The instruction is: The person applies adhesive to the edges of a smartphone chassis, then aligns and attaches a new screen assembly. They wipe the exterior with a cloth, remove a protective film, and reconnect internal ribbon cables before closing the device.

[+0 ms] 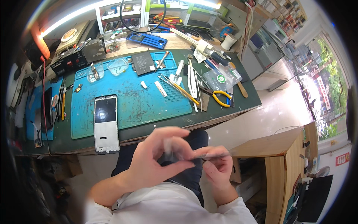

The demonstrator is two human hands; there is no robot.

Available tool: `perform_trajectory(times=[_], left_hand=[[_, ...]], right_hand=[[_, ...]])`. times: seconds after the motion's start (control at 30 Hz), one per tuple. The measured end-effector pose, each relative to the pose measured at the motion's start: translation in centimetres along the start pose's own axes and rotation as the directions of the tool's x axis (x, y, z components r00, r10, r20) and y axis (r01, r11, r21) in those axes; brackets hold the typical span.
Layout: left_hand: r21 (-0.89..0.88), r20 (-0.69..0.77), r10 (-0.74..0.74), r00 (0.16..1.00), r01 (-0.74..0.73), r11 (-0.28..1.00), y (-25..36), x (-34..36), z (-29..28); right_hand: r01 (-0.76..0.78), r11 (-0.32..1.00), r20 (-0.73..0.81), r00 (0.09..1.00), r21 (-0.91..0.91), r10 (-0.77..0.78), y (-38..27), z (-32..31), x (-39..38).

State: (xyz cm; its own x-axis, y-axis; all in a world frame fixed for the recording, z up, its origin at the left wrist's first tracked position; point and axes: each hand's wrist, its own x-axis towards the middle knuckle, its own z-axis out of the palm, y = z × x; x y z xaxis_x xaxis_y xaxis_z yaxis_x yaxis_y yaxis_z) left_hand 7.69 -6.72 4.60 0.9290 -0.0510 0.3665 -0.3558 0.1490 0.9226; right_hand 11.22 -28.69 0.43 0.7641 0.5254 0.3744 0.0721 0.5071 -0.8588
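Observation:
Above my lap, just off the bench's front edge, my right hand (pixel 219 168) pinches a thin, see-through grey sheet (pixel 216 154) that is blurred by motion. My left hand (pixel 158 156) is beside it, fingers curved and the fingertips close to the sheet's left end. Its middle fingers are smeared, so I cannot tell whether they grip anything. In front of both hands a phone (pixel 106 125) lies on the blue work mat (pixel 138 108), its lower end past the mat's front edge. The phone's upper part is dark and its lower part is silver-white.
Yellow-handled pliers (pixel 222 99), tweezers (pixel 182 91), a syringe (pixel 179 70) and clear plastic bags (pixel 222 78) lie at the right. A black battery (pixel 143 62) and small clear trays (pixel 118 66) are at the back. A wooden cabinet (pixel 276 149) stands right of me.

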Motion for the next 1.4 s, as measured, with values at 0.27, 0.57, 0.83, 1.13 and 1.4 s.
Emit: perform_trajectory(times=[0.27,0.57,0.83,1.13,1.4], left_hand=[[0.36,0.443,0.518,0.732,-0.674,0.645,0.4,0.1,-1.2],[0.331,0.731,0.433,0.528,-0.828,0.452,-1.7,-1.5,-1.7],[0.81,-0.018,0.305,0.952,-0.165,0.563,-3.2,-3.8,-1.0],[-0.571,0.261,-0.572,0.778,0.602,0.559,-3.8,-3.9,0.2],[-0.135,-0.093,-0.376,0.922,0.362,0.922,-4.5,-4.4,1.8]], right_hand=[[-0.212,0.972,-0.4,0.886,0.099,0.234,0.3,1.1,-1.1],[-0.713,0.475,0.077,0.591,0.516,0.803,-0.5,1.3,-3.8],[-0.431,0.899,-0.282,0.873,-0.07,0.397,-0.2,1.6,-5.1],[-0.312,0.859,-0.386,0.91,-0.405,0.149,0.0,0.8,-4.0],[-0.366,0.912,-0.425,0.867,-0.186,0.261,1.0,1.7,-2.9]])
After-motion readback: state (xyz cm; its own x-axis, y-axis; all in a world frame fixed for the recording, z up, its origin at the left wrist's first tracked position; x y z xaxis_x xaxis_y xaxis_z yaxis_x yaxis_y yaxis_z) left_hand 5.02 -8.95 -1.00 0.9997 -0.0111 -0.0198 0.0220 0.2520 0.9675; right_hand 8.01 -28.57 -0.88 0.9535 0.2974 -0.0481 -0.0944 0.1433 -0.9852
